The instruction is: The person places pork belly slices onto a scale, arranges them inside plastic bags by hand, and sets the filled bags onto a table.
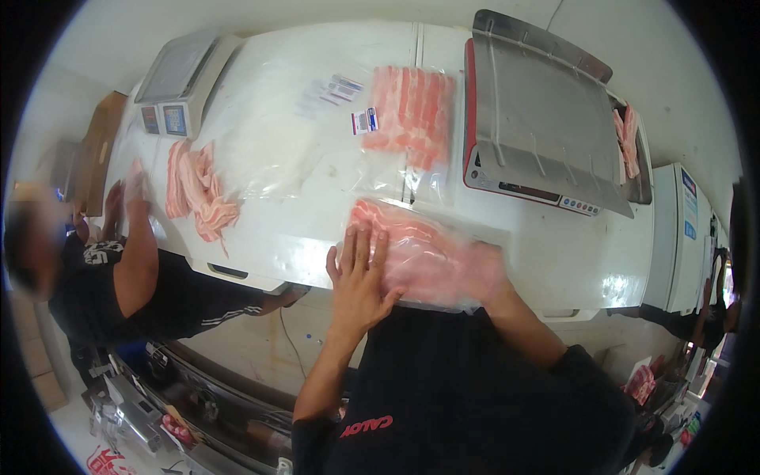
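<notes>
A clear plastic bag of sliced streaky pork (419, 257) lies at the table's near edge in front of me. My left hand (360, 273) rests on the bag's left part, fingers stretched and apart. At the bag's right end is my right hand (484, 271), smeared by motion, and its fingers cannot be made out. Whether that hand is over the plastic or inside it is not plain. Beyond this bag lies a second flat bag of pork slices (410, 111) in neat rows, with a small printed label (365, 121) at its left side.
Loose pork strips (198, 190) and empty clear bags (273, 154) lie to the left. A weighing scale (178, 83) stands at the far left. On the right sits a red-sided machine with a metal cover (546, 103). A co-worker's arm (136, 245) reaches over the left table edge.
</notes>
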Demonstrator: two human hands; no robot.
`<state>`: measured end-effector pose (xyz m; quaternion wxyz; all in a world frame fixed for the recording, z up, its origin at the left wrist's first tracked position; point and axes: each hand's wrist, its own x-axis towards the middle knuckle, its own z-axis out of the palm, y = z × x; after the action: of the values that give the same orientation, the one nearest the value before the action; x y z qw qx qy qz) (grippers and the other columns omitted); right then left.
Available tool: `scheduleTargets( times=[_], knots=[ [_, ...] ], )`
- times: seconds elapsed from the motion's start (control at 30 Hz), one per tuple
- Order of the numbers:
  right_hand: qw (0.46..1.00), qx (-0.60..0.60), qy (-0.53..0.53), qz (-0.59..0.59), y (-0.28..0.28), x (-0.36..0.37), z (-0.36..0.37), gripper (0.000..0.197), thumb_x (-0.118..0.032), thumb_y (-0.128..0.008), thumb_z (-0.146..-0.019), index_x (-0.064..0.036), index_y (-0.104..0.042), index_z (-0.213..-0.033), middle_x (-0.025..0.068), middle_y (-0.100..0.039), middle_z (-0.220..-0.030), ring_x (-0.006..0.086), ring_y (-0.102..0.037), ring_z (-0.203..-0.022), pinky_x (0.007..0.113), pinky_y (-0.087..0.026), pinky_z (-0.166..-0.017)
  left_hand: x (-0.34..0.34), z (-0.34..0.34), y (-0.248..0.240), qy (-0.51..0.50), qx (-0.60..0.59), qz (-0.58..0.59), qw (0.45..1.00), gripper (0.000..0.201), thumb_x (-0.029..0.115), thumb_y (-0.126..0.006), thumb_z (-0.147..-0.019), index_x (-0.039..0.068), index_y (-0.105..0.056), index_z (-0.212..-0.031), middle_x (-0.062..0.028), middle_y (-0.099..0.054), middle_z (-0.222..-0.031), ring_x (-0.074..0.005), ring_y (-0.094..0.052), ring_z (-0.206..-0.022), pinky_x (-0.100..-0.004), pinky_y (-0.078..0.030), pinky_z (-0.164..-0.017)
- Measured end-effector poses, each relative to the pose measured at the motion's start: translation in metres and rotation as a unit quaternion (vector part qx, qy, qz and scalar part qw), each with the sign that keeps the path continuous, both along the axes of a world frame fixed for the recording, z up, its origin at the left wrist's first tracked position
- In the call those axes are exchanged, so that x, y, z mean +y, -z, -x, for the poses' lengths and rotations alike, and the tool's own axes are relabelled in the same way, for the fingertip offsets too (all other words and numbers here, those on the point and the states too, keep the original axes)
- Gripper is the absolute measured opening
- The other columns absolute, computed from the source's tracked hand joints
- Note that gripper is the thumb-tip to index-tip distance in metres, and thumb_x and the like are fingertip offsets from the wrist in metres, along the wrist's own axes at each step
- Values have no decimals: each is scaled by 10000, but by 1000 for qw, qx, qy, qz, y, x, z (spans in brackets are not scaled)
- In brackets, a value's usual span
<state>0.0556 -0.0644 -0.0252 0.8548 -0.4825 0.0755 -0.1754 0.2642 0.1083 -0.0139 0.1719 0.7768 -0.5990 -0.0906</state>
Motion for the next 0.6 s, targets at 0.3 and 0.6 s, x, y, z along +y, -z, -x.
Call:
scheduleTargets(
  times=[0.3,0.6],
  knots=[
    [924,265,277,14,11,8,43,126,-39,-688,-991,13,-702,-1105,84,-741,-1087,155,-695,-871,281,-559,-766,-10,35,1,65,-4,2,998,974,774,-474,-945,123,-348,-1659,-207,-245,-1736,-398,-168,-1622,-678,-27,-1239],
    [770,215,271,536,4,11,46,234,-43,-760,-877,-15,-741,-1109,149,-732,-1081,294,-739,-867,365,-582,-725,-13,46,26,104,93,156,978,727,595,-592,-973,60,-561,-1464,-213,-528,-1498,-424,-470,-1392,-606,-286,-1176]
  ],
)
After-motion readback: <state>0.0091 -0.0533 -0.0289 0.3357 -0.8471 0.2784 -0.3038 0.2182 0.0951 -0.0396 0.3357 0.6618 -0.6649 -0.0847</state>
